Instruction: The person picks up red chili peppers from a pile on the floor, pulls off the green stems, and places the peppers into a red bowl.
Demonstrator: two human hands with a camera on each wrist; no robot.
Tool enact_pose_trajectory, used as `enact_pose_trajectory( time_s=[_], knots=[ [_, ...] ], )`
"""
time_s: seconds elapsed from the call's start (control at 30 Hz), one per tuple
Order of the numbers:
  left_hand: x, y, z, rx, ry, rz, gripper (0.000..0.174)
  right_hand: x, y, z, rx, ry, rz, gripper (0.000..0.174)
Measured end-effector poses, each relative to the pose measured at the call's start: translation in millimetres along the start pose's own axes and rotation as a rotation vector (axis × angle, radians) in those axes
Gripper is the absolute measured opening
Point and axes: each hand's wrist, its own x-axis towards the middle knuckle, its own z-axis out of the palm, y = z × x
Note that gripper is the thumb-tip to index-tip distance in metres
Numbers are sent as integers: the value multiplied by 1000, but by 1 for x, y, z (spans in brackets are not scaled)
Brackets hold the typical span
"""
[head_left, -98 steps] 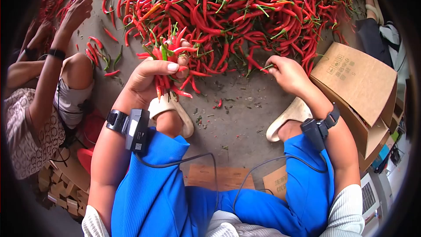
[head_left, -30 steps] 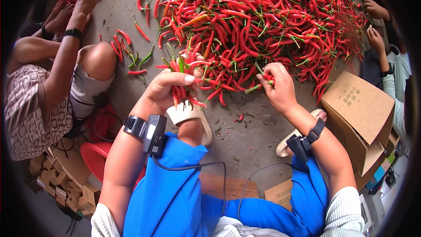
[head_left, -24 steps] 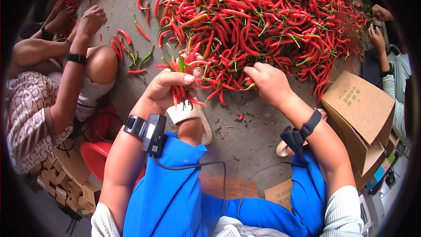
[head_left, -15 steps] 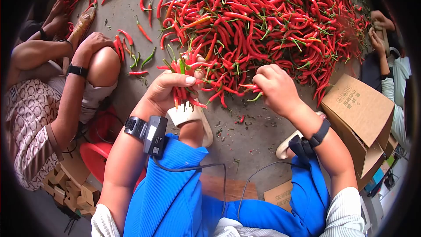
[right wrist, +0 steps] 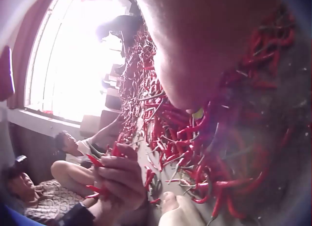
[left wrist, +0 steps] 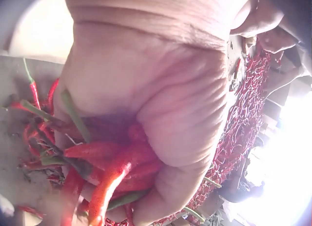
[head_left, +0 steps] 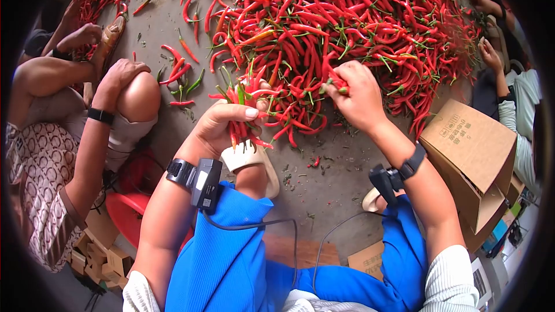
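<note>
My left hand (head_left: 222,117) grips a bunch of red chili peppers (head_left: 235,132), thumb across them, with a green one (head_left: 241,93) among them. Stems and tips stick out on both sides of that fist, and the left wrist view shows red chilies (left wrist: 109,187) packed under the curled thumb. At the near edge of a big heap of red chilies (head_left: 324,23), my right hand (head_left: 359,97) pinches a few chilies (head_left: 332,75) between thumb and fingers. In the right wrist view that hand (right wrist: 204,45) is dark and blurred, its fingertips mostly hidden.
Stray chilies (head_left: 176,72) lie on the concrete floor left of the heap. A cardboard box (head_left: 468,144) stands at right, a red basin (head_left: 124,214) at left. One person (head_left: 49,173) sits at left; another person's hand (head_left: 490,55) shows at right.
My right hand has picked up chilies, swung toward the left hand, then moved back up to the heap's edge. The left hand keeps its bunch. The left neighbour's raised hand has dropped onto a knee.
</note>
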Motion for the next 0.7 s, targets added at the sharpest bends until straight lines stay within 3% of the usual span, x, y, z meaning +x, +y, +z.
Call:
enact_pose_trajectory(
  time_s=[0.07, 0.1, 0.17, 0.27, 0.43, 0.7],
  knots=[
    [-1, 0, 1, 52, 71, 1, 59, -5, -6, -12, 583, -251, 357, 12],
    [-1, 0, 3, 78, 107, -2, 61, -9, -15, -21, 1073, -297, 467, 18],
    [-2, -1, 2, 81, 106, -6, 61, -17, -23, -42, 1405, -458, 554, 37],
    [1, -3, 5, 90, 112, -2, 60, -22, -32, -58, 1579, -563, 526, 53],
    [7, -4, 14, 88, 101, -6, 57, -27, -36, -75, 1717, -627, 420, 63],
    [15, -10, 20, 131, 85, -28, 58, -40, -40, -98, 1541, -607, 407, 78]
  ],
)
